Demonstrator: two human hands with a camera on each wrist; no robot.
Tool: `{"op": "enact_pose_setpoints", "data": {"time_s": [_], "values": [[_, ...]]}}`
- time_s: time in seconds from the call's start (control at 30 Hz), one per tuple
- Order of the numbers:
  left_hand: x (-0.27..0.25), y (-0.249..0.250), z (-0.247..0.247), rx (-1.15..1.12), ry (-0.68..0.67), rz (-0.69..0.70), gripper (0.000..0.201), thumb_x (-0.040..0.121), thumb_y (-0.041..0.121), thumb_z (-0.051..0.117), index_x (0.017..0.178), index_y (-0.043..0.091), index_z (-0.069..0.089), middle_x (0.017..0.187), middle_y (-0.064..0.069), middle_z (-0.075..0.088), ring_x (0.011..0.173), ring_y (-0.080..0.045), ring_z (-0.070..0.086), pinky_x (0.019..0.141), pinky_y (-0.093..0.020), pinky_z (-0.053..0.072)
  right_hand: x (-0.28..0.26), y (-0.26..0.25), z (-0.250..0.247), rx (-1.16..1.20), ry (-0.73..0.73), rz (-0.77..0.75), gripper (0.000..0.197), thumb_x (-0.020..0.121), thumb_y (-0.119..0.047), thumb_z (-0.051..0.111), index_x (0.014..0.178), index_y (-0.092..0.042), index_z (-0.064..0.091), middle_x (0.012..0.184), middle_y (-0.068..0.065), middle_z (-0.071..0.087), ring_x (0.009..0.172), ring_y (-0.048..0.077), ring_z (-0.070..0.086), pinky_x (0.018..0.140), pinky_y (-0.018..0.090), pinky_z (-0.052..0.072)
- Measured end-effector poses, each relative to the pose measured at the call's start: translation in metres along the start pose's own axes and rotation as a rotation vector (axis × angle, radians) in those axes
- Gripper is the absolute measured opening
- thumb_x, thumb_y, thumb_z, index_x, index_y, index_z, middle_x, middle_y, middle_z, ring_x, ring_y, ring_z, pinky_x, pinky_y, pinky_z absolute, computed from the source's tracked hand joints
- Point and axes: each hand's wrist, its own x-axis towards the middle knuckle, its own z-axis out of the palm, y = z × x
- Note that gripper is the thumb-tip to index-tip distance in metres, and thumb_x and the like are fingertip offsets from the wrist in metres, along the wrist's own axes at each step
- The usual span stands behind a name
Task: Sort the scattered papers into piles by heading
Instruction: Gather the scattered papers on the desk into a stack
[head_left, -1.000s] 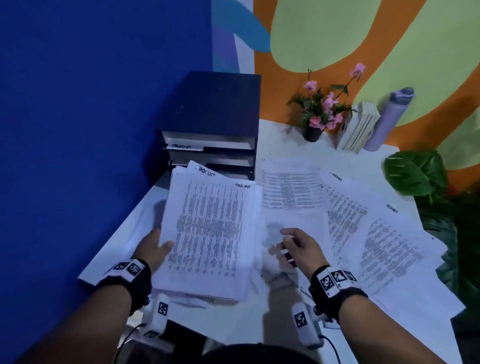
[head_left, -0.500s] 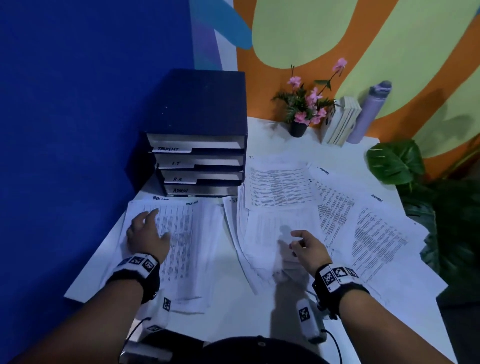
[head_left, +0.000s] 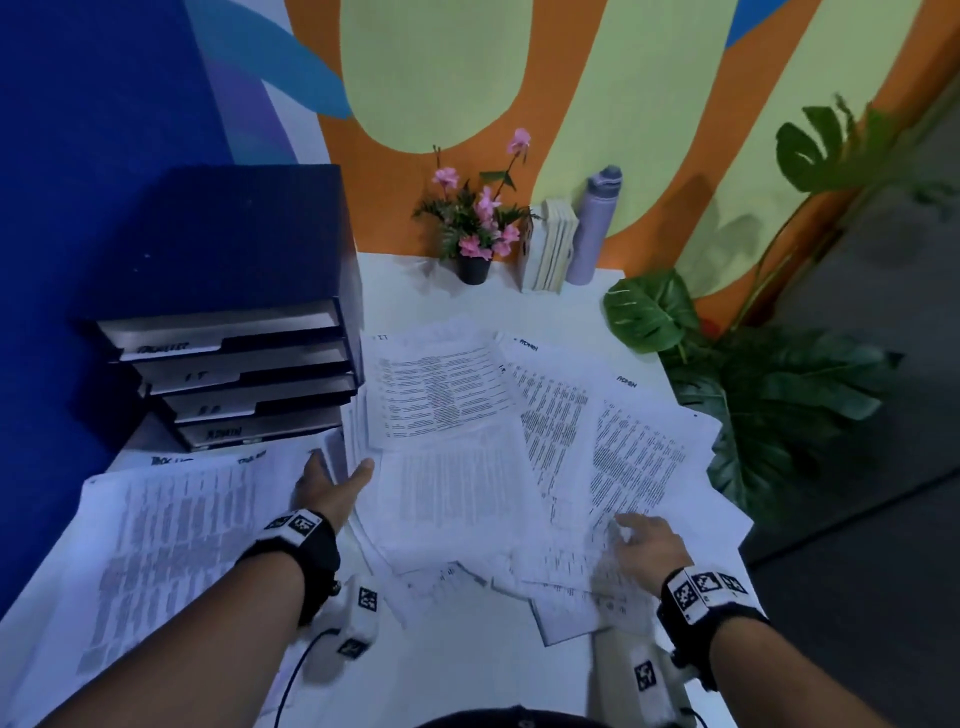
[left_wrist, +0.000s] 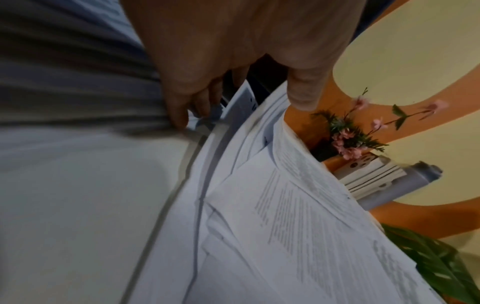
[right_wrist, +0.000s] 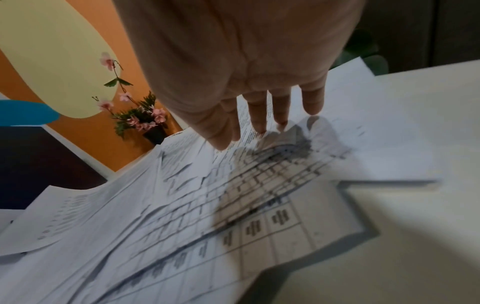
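Observation:
A sorted pile of printed sheets headed "TASK LIST" lies at the table's left. Scattered papers overlap across the middle, and sheets headed "ADMIN" fan out to the right. My left hand reaches the left edge of the scattered papers. Its thumb lies over the stack's edge and its fingers touch down beside it. My right hand is spread flat, with straight fingers just over or on the right-hand sheets. Neither hand holds a sheet.
A dark stack of labelled trays stands at the back left against the blue wall. A flower pot, books and a lilac bottle line the back edge. A leafy plant overhangs the table's right edge.
My left hand left the task-list pile and moved right to the edge of the scattered papers. My right hand shifted right onto the admin sheets.

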Motion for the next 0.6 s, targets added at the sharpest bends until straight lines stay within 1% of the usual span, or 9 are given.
{"op": "enact_pose_setpoints", "data": {"time_s": [0.07, 0.13, 0.17, 0.2, 0.27, 0.33, 0.4, 0.5, 0.6], "values": [[-0.001, 0.002, 0.011, -0.030, 0.012, 0.053, 0.099, 0.068, 0.051, 0.079, 0.148, 0.025, 0.027, 0.145, -0.003, 0.046, 0.126, -0.026, 0.051, 0.108, -0.042, 0.040, 0.001, 0.009, -0.004, -0.058, -0.058, -0.037, 0.012, 0.092, -0.035, 0.049, 0.102, -0.039, 0.055, 0.126, 0.003, 0.053, 0.112, 0.026, 0.057, 0.099, 0.034, 0.046], [-0.010, 0.010, 0.021, 0.052, 0.060, 0.147, 0.077, 0.083, 0.012, 0.070, 0.148, 0.017, 0.028, 0.141, -0.009, 0.048, 0.125, -0.028, 0.050, 0.108, -0.037, 0.037, 0.003, 0.015, -0.007, -0.135, -0.111, -0.069, 0.011, 0.092, -0.031, 0.046, 0.094, -0.037, 0.055, 0.118, -0.001, 0.047, 0.110, 0.022, 0.056, 0.098, 0.034, 0.046], [-0.010, 0.011, 0.026, 0.100, 0.097, 0.176, 0.069, 0.086, 0.002, 0.062, 0.146, 0.013, 0.031, 0.137, -0.012, 0.050, 0.122, -0.031, 0.052, 0.104, -0.036, 0.038, 0.004, 0.018, -0.009, -0.169, -0.125, -0.077, 0.014, 0.091, -0.031, 0.044, 0.089, -0.037, 0.056, 0.117, -0.003, 0.047, 0.111, 0.020, 0.055, 0.096, 0.034, 0.047], [-0.013, 0.013, 0.029, 0.158, 0.127, 0.176, 0.059, 0.088, 0.000, 0.056, 0.143, 0.011, 0.036, 0.131, -0.015, 0.054, 0.116, -0.033, 0.054, 0.099, -0.036, 0.041, 0.006, 0.020, -0.012, -0.209, -0.140, -0.079, 0.017, 0.089, -0.030, 0.042, 0.082, -0.035, 0.056, 0.115, -0.003, 0.048, 0.109, 0.019, 0.054, 0.094, 0.034, 0.048], [-0.014, 0.013, 0.033, 0.230, 0.131, 0.185, 0.043, 0.094, 0.017, 0.051, 0.136, 0.013, 0.043, 0.123, -0.014, 0.059, 0.105, -0.032, 0.058, 0.093, -0.038, 0.045, 0.008, 0.021, -0.019, -0.269, -0.150, -0.059, 0.019, 0.087, -0.023, 0.040, 0.075, -0.030, 0.053, 0.108, 0.000, 0.049, 0.098, 0.019, 0.054, 0.086, 0.032, 0.050], [-0.011, 0.001, 0.034, 0.270, 0.081, 0.157, 0.042, 0.095, 0.041, 0.045, 0.128, 0.015, 0.050, 0.119, -0.010, 0.060, 0.102, -0.029, 0.057, 0.097, -0.038, 0.044, 0.008, 0.017, -0.026, -0.306, -0.139, -0.024, 0.016, 0.088, -0.021, 0.040, 0.088, -0.029, 0.054, 0.107, 0.001, 0.053, 0.095, 0.020, 0.055, 0.084, 0.032, 0.051], [-0.015, -0.012, 0.036, 0.252, 0.062, 0.119, 0.045, 0.096, 0.046, 0.041, 0.125, 0.014, 0.052, 0.115, -0.006, 0.058, 0.103, -0.028, 0.056, 0.099, -0.035, 0.040, 0.009, 0.012, -0.029, -0.314, -0.099, -0.011, 0.020, 0.093, -0.028, 0.039, 0.104, -0.030, 0.055, 0.116, 0.001, 0.057, 0.103, 0.022, 0.058, 0.089, 0.036, 0.051], [-0.039, -0.022, 0.035, 0.260, 0.018, 0.048, 0.040, 0.100, 0.018, 0.046, 0.135, -0.001, 0.044, 0.131, -0.016, 0.051, 0.118, -0.034, 0.049, 0.105, -0.036, 0.033, 0.011, 0.002, -0.024, -0.187, -0.041, -0.036, 0.039, 0.097, -0.040, 0.040, 0.134, -0.027, 0.047, 0.126, 0.007, 0.051, 0.112, 0.027, 0.055, 0.091, 0.037, 0.050], [-0.068, -0.025, 0.030, 0.360, 0.018, -0.029, 0.067, 0.090, 0.005, 0.061, 0.147, 0.000, 0.025, 0.143, -0.021, 0.041, 0.131, -0.037, 0.042, 0.108, -0.039, 0.031, 0.014, -0.014, -0.015, -0.018, -0.016, -0.092, 0.053, 0.096, -0.035, 0.047, 0.146, -0.025, 0.034, 0.129, 0.014, 0.046, 0.112, 0.031, 0.054, 0.093, 0.038, 0.049]]}}
